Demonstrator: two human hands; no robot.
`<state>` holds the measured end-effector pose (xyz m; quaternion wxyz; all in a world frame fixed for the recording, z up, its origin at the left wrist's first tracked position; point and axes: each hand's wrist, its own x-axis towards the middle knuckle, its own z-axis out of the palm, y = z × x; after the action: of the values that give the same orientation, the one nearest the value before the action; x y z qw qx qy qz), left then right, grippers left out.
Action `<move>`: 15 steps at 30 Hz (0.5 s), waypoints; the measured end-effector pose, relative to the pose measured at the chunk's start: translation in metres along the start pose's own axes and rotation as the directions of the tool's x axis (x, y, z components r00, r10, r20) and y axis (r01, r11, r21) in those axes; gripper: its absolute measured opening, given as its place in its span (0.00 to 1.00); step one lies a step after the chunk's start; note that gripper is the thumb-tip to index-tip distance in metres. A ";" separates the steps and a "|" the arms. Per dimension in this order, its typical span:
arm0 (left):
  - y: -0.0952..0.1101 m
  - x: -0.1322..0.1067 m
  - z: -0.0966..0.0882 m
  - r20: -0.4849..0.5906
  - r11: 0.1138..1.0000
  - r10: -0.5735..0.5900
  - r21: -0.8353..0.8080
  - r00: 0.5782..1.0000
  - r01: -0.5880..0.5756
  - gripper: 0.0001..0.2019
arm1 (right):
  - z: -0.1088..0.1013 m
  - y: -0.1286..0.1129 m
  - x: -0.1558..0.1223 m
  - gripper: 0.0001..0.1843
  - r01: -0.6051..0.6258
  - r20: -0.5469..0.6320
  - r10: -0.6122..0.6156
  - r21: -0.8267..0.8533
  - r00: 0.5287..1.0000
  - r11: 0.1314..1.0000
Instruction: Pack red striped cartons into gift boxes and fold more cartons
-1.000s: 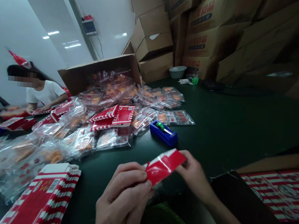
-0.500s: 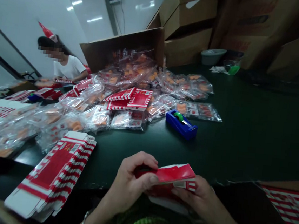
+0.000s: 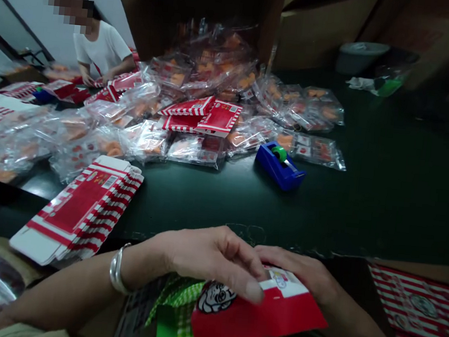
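Observation:
A red and white carton (image 3: pixel 269 318) with a printed black-line face is tilted in front of me at the table's near edge. My left hand (image 3: pixel 211 257), with a silver bracelet at its wrist, is closed on the carton's upper edge, thumb on the near face. Behind the carton, my right hand (image 3: pixel 295 262) supports its far right side; its fingertips are partly hidden. To the left lies a fanned stack of flat red and white striped cartons (image 3: pixel 79 210). A blue tape dispenser (image 3: pixel 280 166) with a green core stands on the dark table (image 3: pixel 383 205) beyond my hands.
Clear bags with orange pieces (image 3: pixel 213 72) are heaped across the table, with several red cartons (image 3: pixel 221 118) on top. A co-worker in white (image 3: pixel 103 48) sits far left. Cardboard boxes (image 3: pixel 320 40) and a grey tub (image 3: pixel 360 57) stand behind. Striped cartons (image 3: pixel 421 304) lie lower right.
The carton has come lower and nearer to me, and its face with the printed head now shows. My left hand has moved over its top edge. The camera view has tipped downward.

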<state>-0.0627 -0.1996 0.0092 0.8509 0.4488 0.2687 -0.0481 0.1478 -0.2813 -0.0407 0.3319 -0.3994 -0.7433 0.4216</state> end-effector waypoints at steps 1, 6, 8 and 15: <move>-0.002 0.001 0.004 0.008 0.999 -0.024 -0.030 1.000 0.024 0.19 | -0.001 -0.002 0.001 0.16 -0.019 0.014 0.019 -0.002 1.000 1.000; -0.019 0.004 0.019 0.029 0.977 -0.050 -0.205 0.998 0.055 0.19 | -0.005 -0.006 -0.004 0.17 0.057 -0.011 -0.058 -0.071 0.998 0.996; -0.026 0.004 0.022 0.078 0.971 -0.040 -0.233 0.996 0.057 0.20 | -0.008 -0.005 -0.007 0.21 0.114 -0.009 -0.115 -0.076 0.993 0.991; -0.015 -0.002 -0.005 -0.175 0.993 0.106 -0.035 0.979 -0.114 0.22 | -0.006 0.015 -0.009 0.14 -0.195 0.023 0.194 0.063 0.981 0.979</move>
<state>-0.0709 -0.2045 -0.0033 0.8355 0.4464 0.3173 0.0443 0.1621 -0.2821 -0.0530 0.2957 -0.4559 -0.6892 0.4793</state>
